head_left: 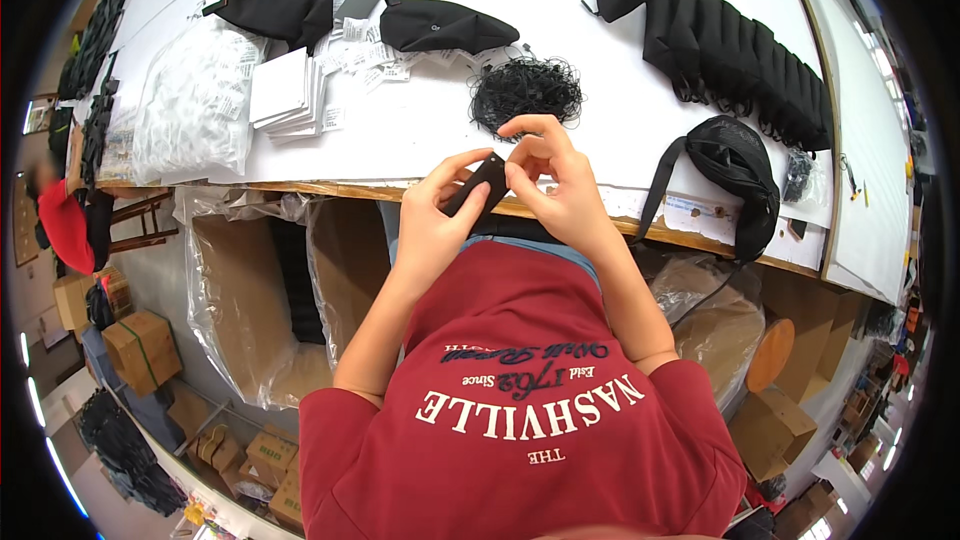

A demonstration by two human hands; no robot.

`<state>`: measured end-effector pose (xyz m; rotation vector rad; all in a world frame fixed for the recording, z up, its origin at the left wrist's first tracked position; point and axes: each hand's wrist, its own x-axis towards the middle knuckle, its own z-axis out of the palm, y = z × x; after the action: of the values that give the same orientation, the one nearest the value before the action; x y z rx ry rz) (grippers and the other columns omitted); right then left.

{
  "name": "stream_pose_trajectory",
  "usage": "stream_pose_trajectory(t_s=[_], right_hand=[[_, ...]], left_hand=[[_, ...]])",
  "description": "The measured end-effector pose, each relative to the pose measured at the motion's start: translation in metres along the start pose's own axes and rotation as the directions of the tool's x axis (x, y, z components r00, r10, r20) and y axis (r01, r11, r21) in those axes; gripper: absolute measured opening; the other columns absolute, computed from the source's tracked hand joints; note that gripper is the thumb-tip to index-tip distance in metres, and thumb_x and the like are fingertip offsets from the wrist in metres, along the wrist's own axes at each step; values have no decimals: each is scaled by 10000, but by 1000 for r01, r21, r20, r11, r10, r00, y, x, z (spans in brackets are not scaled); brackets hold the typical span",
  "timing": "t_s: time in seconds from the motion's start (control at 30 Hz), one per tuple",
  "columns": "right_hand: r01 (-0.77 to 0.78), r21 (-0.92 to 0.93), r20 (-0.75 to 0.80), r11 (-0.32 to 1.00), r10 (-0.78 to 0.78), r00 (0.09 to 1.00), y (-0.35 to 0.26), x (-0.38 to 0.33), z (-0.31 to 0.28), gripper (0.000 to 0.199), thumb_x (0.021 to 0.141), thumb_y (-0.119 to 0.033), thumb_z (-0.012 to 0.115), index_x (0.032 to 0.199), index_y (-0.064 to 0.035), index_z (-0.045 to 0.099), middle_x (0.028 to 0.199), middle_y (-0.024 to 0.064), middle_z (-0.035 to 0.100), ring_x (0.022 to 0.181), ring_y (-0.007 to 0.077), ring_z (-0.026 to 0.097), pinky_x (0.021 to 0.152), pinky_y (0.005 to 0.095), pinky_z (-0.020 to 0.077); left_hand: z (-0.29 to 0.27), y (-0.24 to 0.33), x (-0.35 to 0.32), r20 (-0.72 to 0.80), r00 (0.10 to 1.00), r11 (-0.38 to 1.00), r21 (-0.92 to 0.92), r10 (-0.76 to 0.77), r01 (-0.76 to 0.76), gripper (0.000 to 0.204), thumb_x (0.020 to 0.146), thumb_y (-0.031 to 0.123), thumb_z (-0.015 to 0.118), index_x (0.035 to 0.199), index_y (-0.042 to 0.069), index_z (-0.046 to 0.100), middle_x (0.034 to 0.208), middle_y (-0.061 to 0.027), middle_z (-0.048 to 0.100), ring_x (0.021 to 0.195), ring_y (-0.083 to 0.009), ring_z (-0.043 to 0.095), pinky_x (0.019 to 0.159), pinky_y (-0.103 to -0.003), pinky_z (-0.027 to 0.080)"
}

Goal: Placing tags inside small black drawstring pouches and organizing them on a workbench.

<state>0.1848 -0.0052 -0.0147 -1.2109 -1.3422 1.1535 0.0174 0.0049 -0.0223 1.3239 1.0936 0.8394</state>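
Observation:
My left hand [436,208] grips a black hang tag [480,192], a flat card with a small hole near its upper corner, above the table's near edge. Thumb and forefinger of my right hand [562,182] are pinched together at that corner; whatever thin thing lies between them is too small to make out. Just beyond my hands is a tangled heap of black tag strings [525,92]. Behind it a black pouch bag [445,26] rests on small white labels [368,58], beside another black tag [361,0].
White cards [284,95] are stacked at the left, next to a clear bag of labels [195,105]. A row of black bags [735,55] fills the far right; one black strapped bag [735,180] hangs over the edge. Plastic-lined cartons [240,290] stand below. A person in red [66,220] is far left.

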Motion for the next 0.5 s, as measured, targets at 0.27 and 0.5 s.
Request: stream_pose_trajectory(t_s=[0.27, 0.5], right_hand=[[70, -242, 15, 968, -69, 998, -8, 5, 7, 270, 811, 38, 555, 1064, -40, 501, 681, 24, 556, 553, 76, 510, 519, 208, 412], [182, -333, -86, 925, -223, 971, 0, 2, 12, 211, 836, 14, 570, 1036, -34, 524, 663, 31, 554, 549, 79, 513, 508, 218, 415]], left_hand=[[8, 9, -6, -68, 996, 987, 152, 63, -53, 352, 812, -10, 604, 1151, 83, 607, 772, -37, 594, 622, -67, 545, 586, -218, 460], [10, 7, -2, -77, 983, 960, 238, 168, -146, 347, 808, -9, 604, 1144, 80, 606, 826, -78, 645, 639, -111, 594, 601, -242, 485]])
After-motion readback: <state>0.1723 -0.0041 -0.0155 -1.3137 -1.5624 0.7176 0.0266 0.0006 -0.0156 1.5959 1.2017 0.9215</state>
